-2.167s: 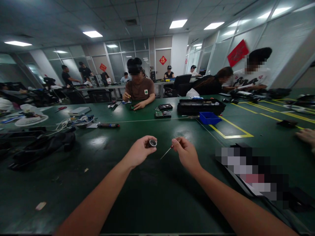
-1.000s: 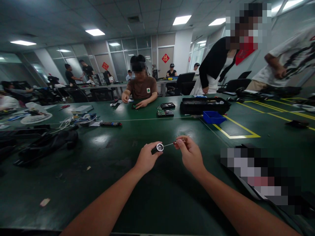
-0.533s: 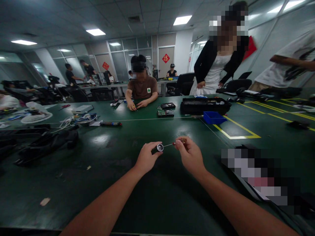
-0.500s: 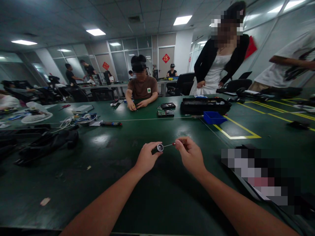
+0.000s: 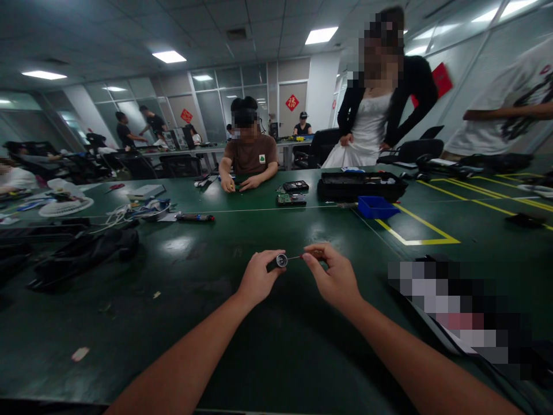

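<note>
From the head camera: above a green worktop (image 5: pixel 181 340), a person's left hand (image 5: pixel 258 281) closes its fingers around a ring-rimmed cylinder (image 5: pixel 281 261), its mouth facing the wearer — apparently for access by the slim screwdriver (image 5: pixel 294 257), its handle pinched between the right hand's (image 5: pixel 336 275) fingers. Hands hide the handle and cylinder body; tip contact is unclear.

Blue bin (image 5: pixel 377 210) just beside black case (image 5: pixel 360 192); circuit board (image 5: pixel 291 200) farther left; brown-shirted person (image 5: pixel 249 154) opposite.
</note>
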Action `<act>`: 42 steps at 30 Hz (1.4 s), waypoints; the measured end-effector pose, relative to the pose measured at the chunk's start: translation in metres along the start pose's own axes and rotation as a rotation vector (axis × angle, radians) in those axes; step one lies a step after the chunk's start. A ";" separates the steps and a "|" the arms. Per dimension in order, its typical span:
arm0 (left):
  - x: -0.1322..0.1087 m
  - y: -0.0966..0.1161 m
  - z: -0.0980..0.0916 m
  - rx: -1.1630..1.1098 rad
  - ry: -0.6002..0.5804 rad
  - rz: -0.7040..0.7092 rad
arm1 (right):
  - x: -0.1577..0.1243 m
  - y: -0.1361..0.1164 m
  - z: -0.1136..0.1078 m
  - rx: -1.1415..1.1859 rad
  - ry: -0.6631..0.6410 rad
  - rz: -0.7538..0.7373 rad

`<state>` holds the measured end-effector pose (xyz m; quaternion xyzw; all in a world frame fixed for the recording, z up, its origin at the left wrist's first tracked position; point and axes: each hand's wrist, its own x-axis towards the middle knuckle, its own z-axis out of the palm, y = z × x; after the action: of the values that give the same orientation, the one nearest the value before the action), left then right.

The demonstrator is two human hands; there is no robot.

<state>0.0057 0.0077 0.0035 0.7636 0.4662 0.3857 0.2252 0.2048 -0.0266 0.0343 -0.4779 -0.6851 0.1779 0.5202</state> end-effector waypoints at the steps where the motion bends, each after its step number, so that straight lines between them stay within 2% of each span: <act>1: 0.000 0.000 0.000 0.001 0.003 -0.002 | 0.000 0.000 0.000 0.008 -0.015 -0.008; 5: 0.000 -0.001 0.000 0.012 0.005 -0.008 | 0.000 -0.001 -0.002 0.000 -0.055 0.008; 11: 0.000 -0.001 0.001 0.025 0.000 0.009 | 0.003 -0.001 0.000 -0.007 -0.032 0.121; 19: 0.001 -0.004 0.001 0.034 0.024 0.004 | 0.001 -0.002 -0.002 0.017 -0.117 0.101; 24: 0.001 -0.001 0.000 0.047 0.010 -0.006 | 0.001 -0.001 0.001 0.037 -0.065 0.153; 33: 0.000 0.004 -0.003 0.069 -0.008 0.009 | 0.009 0.006 0.005 0.348 0.063 0.285; 36: 0.000 0.006 -0.005 0.071 -0.021 0.031 | 0.013 0.016 0.007 0.620 0.123 0.465; 38: 0.001 0.008 -0.005 0.084 -0.030 0.026 | 0.014 0.021 0.009 0.772 0.080 0.578; 42: 0.001 0.011 -0.005 0.090 -0.033 -0.004 | 0.013 0.023 0.012 0.758 0.135 0.541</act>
<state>0.0075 0.0037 0.0145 0.7781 0.4810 0.3515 0.1991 0.2053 -0.0018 0.0191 -0.4263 -0.3875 0.5132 0.6362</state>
